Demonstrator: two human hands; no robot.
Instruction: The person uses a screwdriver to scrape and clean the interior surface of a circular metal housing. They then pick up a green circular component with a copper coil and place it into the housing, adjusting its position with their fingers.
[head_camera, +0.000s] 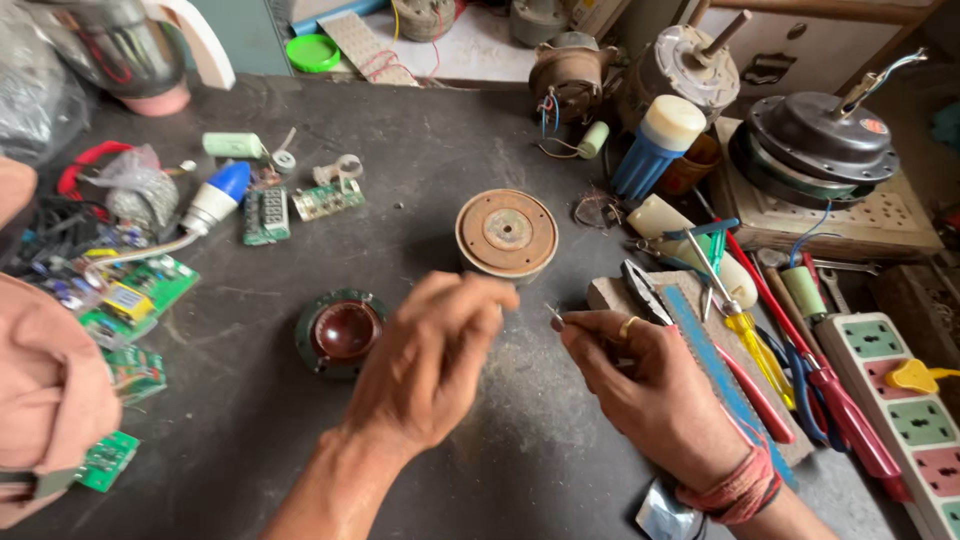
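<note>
My left hand (432, 355) hovers over the dark workbench with its fingers curled together, pinching something too small to make out. My right hand (640, 375), with a ring and red thread at the wrist, pinches a thin metal pin (553, 316) between thumb and forefinger. The two hands' fingertips are close together. Just beyond them stands a round rusty metal drum (507, 233). To the left lies a dark red domed cap on a green ring (342, 332).
Pliers, screwdrivers and a blue file (722, 370) lie at the right beside a power strip (900, 400). Green circuit boards (140, 295) and a bulb (215, 197) lie at the left. Fan motors (820, 140) stand at the back right. A pink cloth (45, 390) sits at the left edge.
</note>
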